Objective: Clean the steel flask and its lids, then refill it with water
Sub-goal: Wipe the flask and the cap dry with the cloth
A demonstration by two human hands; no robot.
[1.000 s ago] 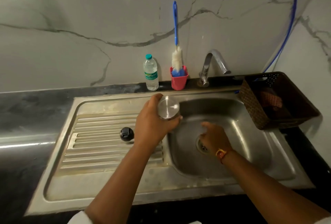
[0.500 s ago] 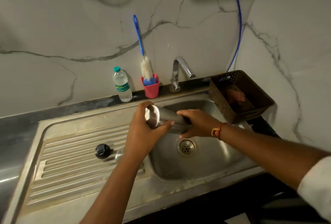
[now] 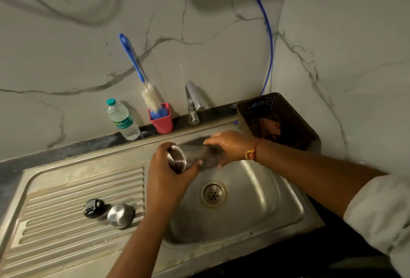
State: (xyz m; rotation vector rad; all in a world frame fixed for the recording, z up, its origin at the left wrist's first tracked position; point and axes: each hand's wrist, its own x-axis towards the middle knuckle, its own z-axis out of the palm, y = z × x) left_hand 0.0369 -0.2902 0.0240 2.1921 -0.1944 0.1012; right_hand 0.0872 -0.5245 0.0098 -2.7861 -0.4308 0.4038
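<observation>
Steel flask, cylindrical and brushed (image 3: pixel 195 155), held level over the stainless sink basin (image 3: pixel 266 202), probably so run-off drops into the bowl; left hand (image 3: pixel 166 182) curls its fingers round the base end; wet right hand (image 3: pixel 233 146) wraps its fingers over the far end. Black plastic inner lid (image 3: pixel 93 207) and domed steel cap (image 3: pixel 121 215) lie side by side on the ribbed drainboard (image 3: pixel 66 235), likely parked within reach.

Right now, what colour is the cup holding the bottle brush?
Pink-red, the square plastic cup, head view.
</observation>
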